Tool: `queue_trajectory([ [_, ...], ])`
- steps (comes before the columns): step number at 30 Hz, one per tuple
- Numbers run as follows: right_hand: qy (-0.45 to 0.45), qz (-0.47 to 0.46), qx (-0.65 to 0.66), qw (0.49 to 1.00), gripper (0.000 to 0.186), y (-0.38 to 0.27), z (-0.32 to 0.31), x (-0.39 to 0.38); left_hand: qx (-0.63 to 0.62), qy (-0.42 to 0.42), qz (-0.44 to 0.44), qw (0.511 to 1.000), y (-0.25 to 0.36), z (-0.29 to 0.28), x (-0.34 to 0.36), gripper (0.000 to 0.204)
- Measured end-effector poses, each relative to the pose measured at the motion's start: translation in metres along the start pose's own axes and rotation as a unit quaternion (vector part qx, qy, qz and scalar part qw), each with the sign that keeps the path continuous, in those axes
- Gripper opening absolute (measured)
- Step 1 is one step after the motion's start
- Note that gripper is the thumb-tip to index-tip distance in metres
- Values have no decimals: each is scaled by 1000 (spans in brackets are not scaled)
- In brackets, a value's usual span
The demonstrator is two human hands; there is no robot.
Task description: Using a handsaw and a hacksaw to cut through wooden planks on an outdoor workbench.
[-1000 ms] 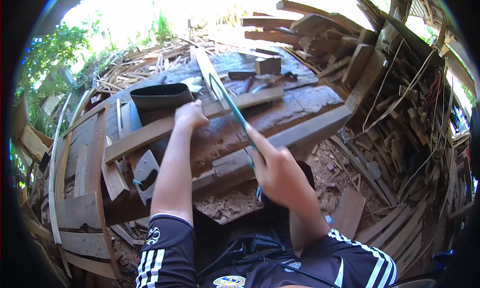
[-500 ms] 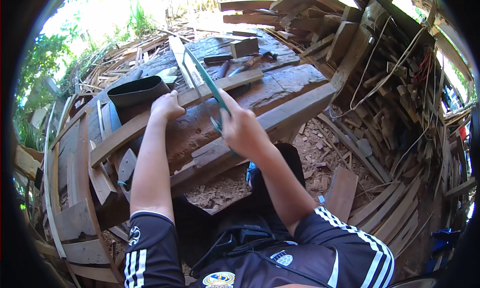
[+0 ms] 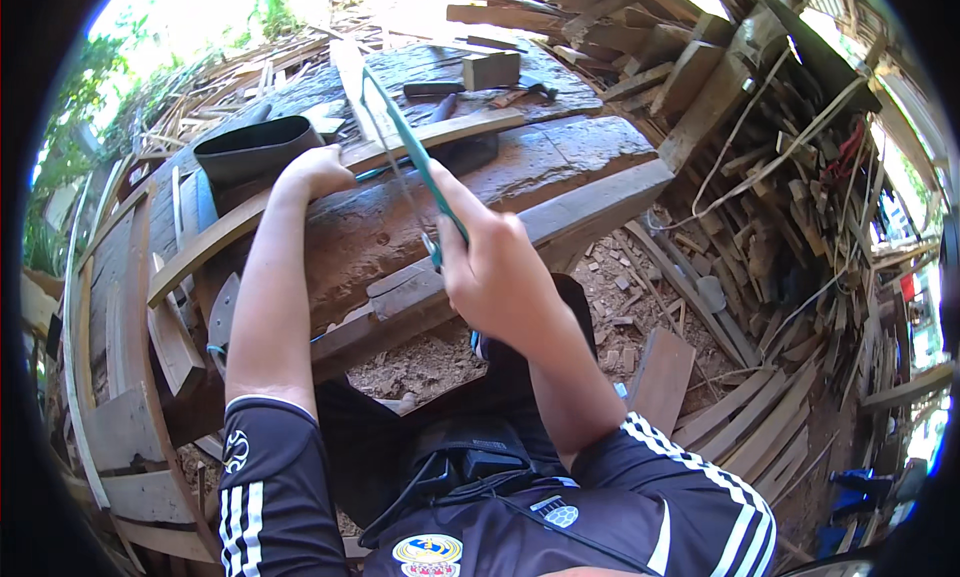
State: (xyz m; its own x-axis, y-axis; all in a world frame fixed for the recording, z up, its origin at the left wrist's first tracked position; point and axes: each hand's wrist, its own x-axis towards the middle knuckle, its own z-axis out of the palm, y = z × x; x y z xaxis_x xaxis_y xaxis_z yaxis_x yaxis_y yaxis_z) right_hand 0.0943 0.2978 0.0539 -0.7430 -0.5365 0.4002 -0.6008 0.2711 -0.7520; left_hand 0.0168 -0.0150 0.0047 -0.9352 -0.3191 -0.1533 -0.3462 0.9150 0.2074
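Note:
My right hand (image 3: 495, 262) is closed round the handle of a green-framed hacksaw (image 3: 405, 127). Its thin blade slants across a long wooden strip (image 3: 440, 134) lying over the bench; I cannot tell how deep it sits. To the left of the saw, my left hand (image 3: 318, 172) grips the same strip from above, its fingers partly hidden. Right behind that hand stands a dark, open-topped oval container (image 3: 255, 147). Beyond the strip, a pale board (image 3: 352, 82) points away from me, next to the saw's far end.
The rough, thick workbench (image 3: 560, 162) carries a wooden block (image 3: 491, 71) and several dark tools. A grey handsaw (image 3: 224, 312) hangs at its near left edge. Stacked timber (image 3: 790, 187) rises on the right, with loose boards (image 3: 745, 417) below. Wood chips (image 3: 610, 287) cover the ground.
The view has shifted, so the bench appears further left. My right hand and the hacksaw have moved a little rightward and back toward me against the strip. My left hand keeps its hold.

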Motion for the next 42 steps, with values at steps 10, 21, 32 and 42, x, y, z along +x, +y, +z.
queue_trajectory([
  [10, -18, -19, 64, 998, 45, -1, -12, -26, 44, 10, 11, 999, 1, 7, -9, 64],
  [21, -27, -13, 68, 997, 48, 20, 0, -8, 45, 42, -1, 998, -6, 10, -15, 54],
  [32, 1, -19, 55, 998, 50, 49, 22, 41, 24, 39, 6, 999, 13, 7, -8, 54],
  [42, -14, -52, -13, 998, 45, 35, 26, 59, 51, 83, 11, 995, 11, 11, -13, 51],
])
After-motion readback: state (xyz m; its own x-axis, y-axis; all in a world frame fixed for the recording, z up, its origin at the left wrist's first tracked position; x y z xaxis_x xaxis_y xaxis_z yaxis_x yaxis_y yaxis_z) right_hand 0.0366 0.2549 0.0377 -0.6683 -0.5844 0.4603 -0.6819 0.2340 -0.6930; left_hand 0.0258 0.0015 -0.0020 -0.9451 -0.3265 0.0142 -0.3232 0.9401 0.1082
